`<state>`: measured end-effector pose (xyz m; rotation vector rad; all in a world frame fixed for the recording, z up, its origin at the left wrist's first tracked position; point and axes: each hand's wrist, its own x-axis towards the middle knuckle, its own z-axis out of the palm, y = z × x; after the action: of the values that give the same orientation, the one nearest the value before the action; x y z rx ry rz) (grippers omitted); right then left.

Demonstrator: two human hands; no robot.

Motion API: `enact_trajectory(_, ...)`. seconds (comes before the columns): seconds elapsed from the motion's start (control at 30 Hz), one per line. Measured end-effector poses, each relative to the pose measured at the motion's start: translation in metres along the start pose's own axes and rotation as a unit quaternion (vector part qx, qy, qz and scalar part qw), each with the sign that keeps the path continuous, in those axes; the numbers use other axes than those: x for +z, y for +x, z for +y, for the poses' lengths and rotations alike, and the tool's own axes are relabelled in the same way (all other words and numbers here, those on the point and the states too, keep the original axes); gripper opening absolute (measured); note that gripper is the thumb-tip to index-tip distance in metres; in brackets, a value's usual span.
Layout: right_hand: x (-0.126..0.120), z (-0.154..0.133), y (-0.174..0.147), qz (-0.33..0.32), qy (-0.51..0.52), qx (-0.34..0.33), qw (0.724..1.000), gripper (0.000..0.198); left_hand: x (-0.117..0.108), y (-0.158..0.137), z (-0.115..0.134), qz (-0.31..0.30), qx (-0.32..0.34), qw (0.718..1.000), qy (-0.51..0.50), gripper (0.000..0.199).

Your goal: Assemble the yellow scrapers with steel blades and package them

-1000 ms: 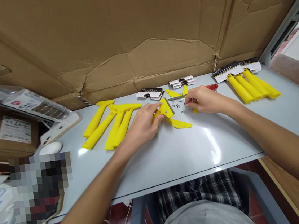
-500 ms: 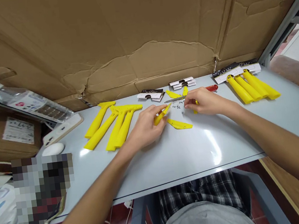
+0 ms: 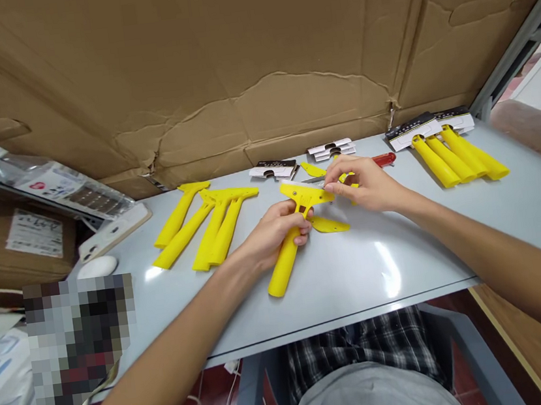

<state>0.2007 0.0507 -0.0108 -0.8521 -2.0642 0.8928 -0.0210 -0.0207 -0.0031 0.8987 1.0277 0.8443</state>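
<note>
My left hand [image 3: 277,231] is closed around a yellow T-shaped scraper handle [image 3: 283,266], its wide head pointing away from me and its round grip toward me. Two dark spots, like screws or holes, show on the head. At the head's right end, my right hand [image 3: 364,181] pinches with thumb and forefinger; whatever is between them is too small to make out. A loose yellow blade-shaped plate [image 3: 331,224] lies just below the head. Behind my right hand is a screwdriver [image 3: 384,160] with a red handle, its shaft partly covered. Another yellow plate [image 3: 312,170] lies beyond it.
Several yellow T-shaped handles [image 3: 221,225] lie at the left. Several more, with black-and-white cards [image 3: 414,131], lie at the right. Folded cards [image 3: 274,170] rest along the cardboard wall [image 3: 234,69]. A power strip [image 3: 116,231] and white mouse [image 3: 97,267] are on the left.
My left hand has turned the yellow scraper handle so its flat head faces up and its grip shows. My right hand has moved left to the head's end.
</note>
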Motion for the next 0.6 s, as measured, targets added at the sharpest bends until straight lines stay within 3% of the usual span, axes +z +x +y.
enact_trajectory(0.17, 0.0027, 0.0012, -0.0006, -0.020, -0.015, 0.015, 1.000, 0.025, 0.0002, 0.0018, -0.0002, 0.032, -0.010, 0.999, -0.008, 0.024)
enact_trajectory(0.6, 0.0067, 0.0010, -0.0012, -0.029, -0.036, 0.025, 0.999, 0.021, 0.0009, 0.0008, -0.0032, 0.041, 0.002, 0.999, 0.017, 0.022)
